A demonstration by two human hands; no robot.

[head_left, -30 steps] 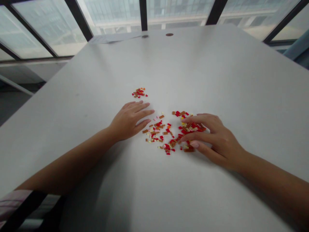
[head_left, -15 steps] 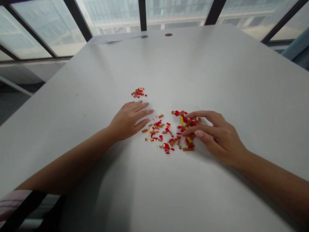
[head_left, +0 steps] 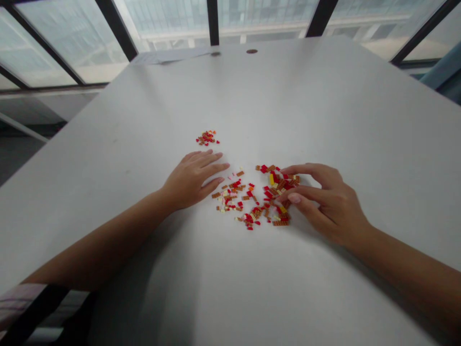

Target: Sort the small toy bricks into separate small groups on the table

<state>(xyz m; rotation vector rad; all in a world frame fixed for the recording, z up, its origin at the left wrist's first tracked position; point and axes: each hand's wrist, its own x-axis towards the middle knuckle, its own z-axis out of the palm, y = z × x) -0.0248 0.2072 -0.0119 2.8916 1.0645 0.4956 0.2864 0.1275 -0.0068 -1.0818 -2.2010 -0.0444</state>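
Small building bricks in red, brown, yellow and cream lie in loose piles on the white table. My right hand (head_left: 324, 202) is over the right-hand pile (head_left: 279, 185), fingers apart, its fingertips among the bricks. A yellow brick (head_left: 272, 179) shows near the index finger. Nothing can be made out between thumb and fingers. My left hand (head_left: 196, 178) rests flat on the table with its fingers spread. Its thumb tip is beside a scattered group of brown, red and pale bricks (head_left: 232, 194). Below the two groups sits a cluster of red and brown bricks (head_left: 251, 217).
Farther back, beyond my left fingers, is a smaller heap of tiny red, orange and brown pieces (head_left: 207, 138). The white table (head_left: 230, 288) reaches toward the windows. A pale sheet (head_left: 169, 56) and a round brown disc (head_left: 252, 51) are at its far edge.
My right hand has shifted slightly to the right, uncovering a little more of the right-hand pile. The left hand stays where it was.
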